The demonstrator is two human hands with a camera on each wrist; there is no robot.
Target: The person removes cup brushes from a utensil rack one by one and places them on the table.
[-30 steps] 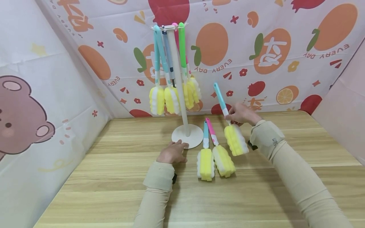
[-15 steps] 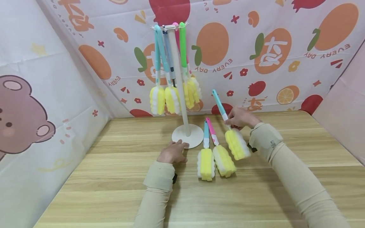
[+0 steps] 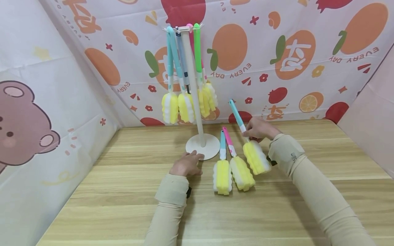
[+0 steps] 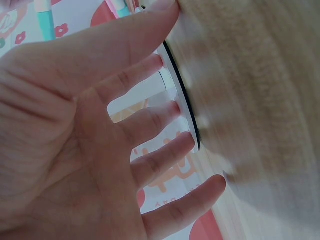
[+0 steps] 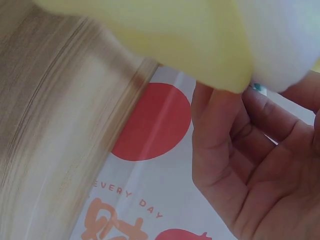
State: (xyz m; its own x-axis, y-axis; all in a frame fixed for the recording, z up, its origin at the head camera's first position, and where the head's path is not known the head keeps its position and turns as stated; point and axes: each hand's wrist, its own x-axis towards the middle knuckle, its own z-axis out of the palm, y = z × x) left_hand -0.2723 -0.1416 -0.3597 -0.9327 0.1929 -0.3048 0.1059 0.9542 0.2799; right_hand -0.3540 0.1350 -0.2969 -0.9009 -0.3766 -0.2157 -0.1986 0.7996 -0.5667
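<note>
My right hand pinches the lower handle of a teal-handled sponge brush, whose yellow-and-white head points toward me, right of two brushes lying on the table. In the right wrist view the sponge hides part of the fingertips of the hand. My left hand has its fingers spread, touching the front edge of the white stand's round base; the left wrist view shows the fingertips of this hand along the base's rim.
On the stand's pole hang several sponge brushes, such as a green-handled one. A teal-handled brush and a pink-handled brush lie side by side on the wooden table. A printed cloth stands behind.
The right hand has lowered the teal-handled brush slightly, its handle end dropping and its sponge head moving a little toward me. The left hand has stayed at the base.
</note>
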